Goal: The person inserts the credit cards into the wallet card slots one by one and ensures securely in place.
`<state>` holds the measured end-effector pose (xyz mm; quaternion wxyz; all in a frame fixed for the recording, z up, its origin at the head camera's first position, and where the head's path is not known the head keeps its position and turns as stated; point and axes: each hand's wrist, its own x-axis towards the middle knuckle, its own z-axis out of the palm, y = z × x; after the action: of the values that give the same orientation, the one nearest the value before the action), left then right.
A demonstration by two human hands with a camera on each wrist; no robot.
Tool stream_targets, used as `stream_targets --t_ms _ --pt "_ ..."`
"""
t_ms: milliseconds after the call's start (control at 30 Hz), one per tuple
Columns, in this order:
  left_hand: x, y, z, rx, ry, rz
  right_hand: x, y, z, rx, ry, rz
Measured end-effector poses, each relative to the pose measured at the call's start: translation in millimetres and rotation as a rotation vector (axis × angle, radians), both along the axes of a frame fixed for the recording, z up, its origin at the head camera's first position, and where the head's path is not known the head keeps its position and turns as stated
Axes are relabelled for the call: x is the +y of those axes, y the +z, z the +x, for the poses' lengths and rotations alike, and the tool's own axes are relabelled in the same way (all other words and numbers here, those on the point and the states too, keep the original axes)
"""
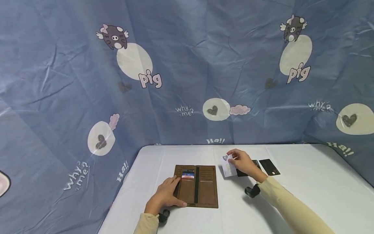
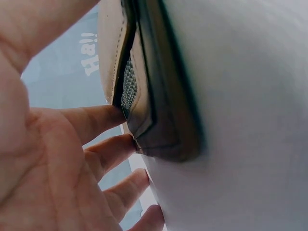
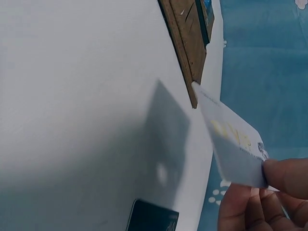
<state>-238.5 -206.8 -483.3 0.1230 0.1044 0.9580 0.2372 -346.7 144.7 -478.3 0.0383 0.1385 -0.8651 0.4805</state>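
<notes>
A brown wallet (image 1: 206, 193) lies opened flat on the white table, with several cards (image 1: 188, 175) in a slot of its left half. My left hand (image 1: 167, 191) rests at the wallet's left side, thumb along the bottom edge. In the left wrist view, extended fingertips (image 2: 126, 142) touch the wallet's edge (image 2: 171, 139). Between thumb and fingers, my right hand (image 1: 244, 163) pinches a white card (image 1: 229, 167) with yellow lettering. This white card (image 3: 228, 139) is raised and tilted over the table, to the right of the wallet, casting a shadow.
A dark card (image 1: 242, 173) lies partly hidden under the right hand. Another black card (image 1: 269, 167) lies farther right on the white tabletop (image 1: 309, 182). Behind the table hangs a blue printed curtain (image 1: 175, 130). Small black devices (image 1: 252, 191) sit on both wrists.
</notes>
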Motion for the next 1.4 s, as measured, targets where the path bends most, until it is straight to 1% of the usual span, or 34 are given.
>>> stream_targets --t_ms 167,333,467,533,733,800,900,1000,1100,1233,1400 --pt "0.4 2.7 2.4 0.007 -0.003 0.002 -9.7 2.0 -2.4 0.010 -0.002 0.022" --pt "0.6 3.3 3.2 0.005 -0.005 -0.002 -19.5 4.7 -3.9 -0.016 0.007 -0.011" --pt "0.5 4.5 2.1 0.006 -0.006 -0.001 -28.6 5.0 -5.2 -0.014 0.009 -0.040" --pt "0.4 3.8 1.7 0.016 -0.007 0.002 -33.7 2.8 -5.0 -0.021 -0.002 -0.069" --pt "-0.4 -3.7 7.7 -0.008 -0.014 -0.005 -48.0 -9.9 -0.1 -0.081 -0.021 -0.103" --pt "0.2 -2.8 7.7 -0.006 -0.011 -0.002 -51.2 -10.2 -0.9 -0.076 -0.015 -0.115" --pt "0.9 0.8 4.4 0.013 -0.009 0.000 -55.2 -6.8 -5.7 -0.066 -0.014 -0.147" --pt "0.4 0.8 4.4 0.015 -0.001 0.000 -59.1 -5.7 -6.5 -0.082 0.010 -0.160" --pt "-0.1 0.8 4.5 0.022 -0.002 0.000 -63.7 -6.1 -5.2 -0.101 0.009 -0.156" --pt "0.4 1.9 3.9 0.028 -0.011 0.002 -68.4 -9.0 -4.6 -0.105 0.002 -0.144" --pt "1.2 1.0 3.4 0.026 -0.012 -0.007 -72.9 -17.4 -2.8 -0.072 0.014 -0.140"
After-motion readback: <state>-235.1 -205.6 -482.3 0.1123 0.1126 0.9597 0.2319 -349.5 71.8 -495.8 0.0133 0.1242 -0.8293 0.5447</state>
